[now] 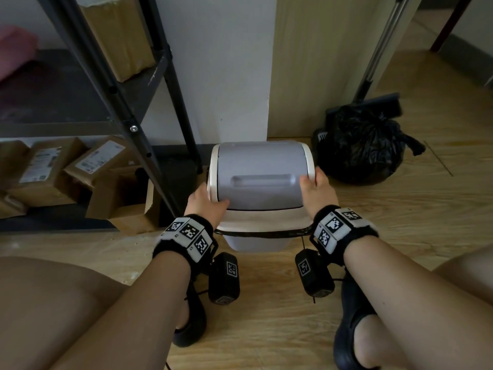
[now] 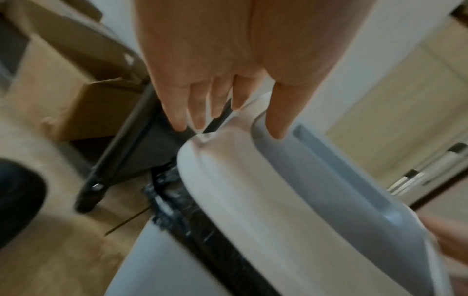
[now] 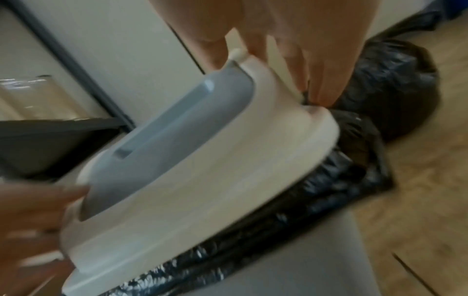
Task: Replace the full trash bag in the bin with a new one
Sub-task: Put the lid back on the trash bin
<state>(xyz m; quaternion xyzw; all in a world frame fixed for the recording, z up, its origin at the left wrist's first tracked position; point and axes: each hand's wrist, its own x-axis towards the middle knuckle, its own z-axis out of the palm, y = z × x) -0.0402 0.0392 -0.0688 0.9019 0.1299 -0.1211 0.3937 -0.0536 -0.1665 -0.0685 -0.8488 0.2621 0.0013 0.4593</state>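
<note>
— What are the hands doing?
— The left hand (image 1: 204, 202) and right hand (image 1: 317, 189) are gripping the lid (image 1: 260, 180) by its sides, sitting it on the bin (image 1: 256, 243).
— And the bags?
— The new liner (image 3: 291, 202) is showing under the lid; the tied full bag (image 1: 362, 145) is sitting on the floor just beside. Nearly finished, I'd say.

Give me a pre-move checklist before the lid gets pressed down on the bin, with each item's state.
1. Left hand on lid: ok, fingers on its left side.
2. Right hand on lid: ok, on its right side.
3. New black liner folded over bin rim: ok.
4. Lid seated all round: cannot tell.
5. Full tied trash bag out of the bin: ok, on the floor to the right.
</note>
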